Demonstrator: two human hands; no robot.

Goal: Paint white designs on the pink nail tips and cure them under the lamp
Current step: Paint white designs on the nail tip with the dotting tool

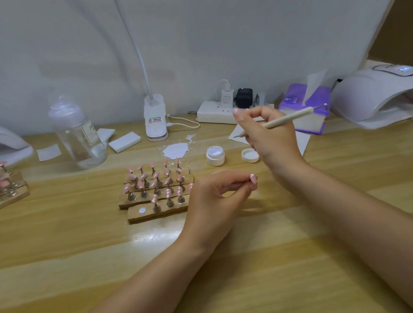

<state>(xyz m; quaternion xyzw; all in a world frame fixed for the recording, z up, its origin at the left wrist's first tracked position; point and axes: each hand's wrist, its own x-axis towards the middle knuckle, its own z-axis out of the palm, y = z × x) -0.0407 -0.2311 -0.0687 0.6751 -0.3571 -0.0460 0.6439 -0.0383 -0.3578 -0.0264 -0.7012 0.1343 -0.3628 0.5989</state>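
The left hand (215, 194) pinches a single pink nail tip (253, 178) between thumb and fingertips, low over the table (85, 250) just right of the wooden holders (155, 215) where the other tips stand on their pegs. That tip already shows white marks and points up and to the right — toward the right hand (267, 137), which hovers higher and farther back with its fingers curled round a thin dotting pen (286, 119). The pen's long axis runs from upper right down to lower left, its fine point aimed leftward, above the open jar of white gel (215, 155) and its lid (250, 155). So the pen tip sits well apart from the held tip, nearer the jar; the gap to close is downward and toward the person. The curing lamp (377, 95) lies at far right, on the right hand's side — I'd judge curing would go that way.
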